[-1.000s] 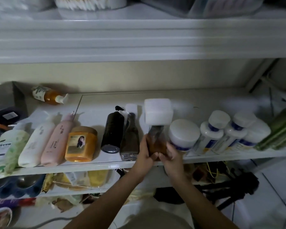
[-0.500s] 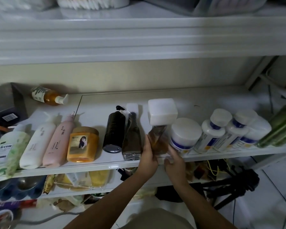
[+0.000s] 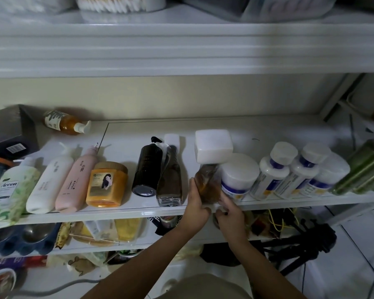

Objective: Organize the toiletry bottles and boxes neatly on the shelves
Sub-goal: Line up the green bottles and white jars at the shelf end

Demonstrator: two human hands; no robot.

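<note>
An amber bottle (image 3: 207, 182) with a big white square cap stands at the front edge of the middle shelf (image 3: 121, 212). My left hand (image 3: 195, 203) grips its left side near the base. My right hand (image 3: 230, 214) is at the base on its right side, fingers curled against the shelf edge. Left of it stand a brown clear bottle (image 3: 171, 180) and a black bottle (image 3: 147, 169). Right of it are a white jar (image 3: 239, 175) and white blue-labelled bottles (image 3: 274, 169).
At the left of the shelf stand an orange jar (image 3: 107, 184), pink (image 3: 78, 178), white (image 3: 50, 180) and green-labelled (image 3: 9, 190) bottles. A pump bottle (image 3: 65, 123) lies at the back by a dark box (image 3: 11, 130). Green bottles (image 3: 365, 169) stand at far right. The lower shelf is cluttered.
My right hand has slid down from the bottle's side to its base at the shelf edge. The amber bottle has shifted slightly; my left hand stays on it.
</note>
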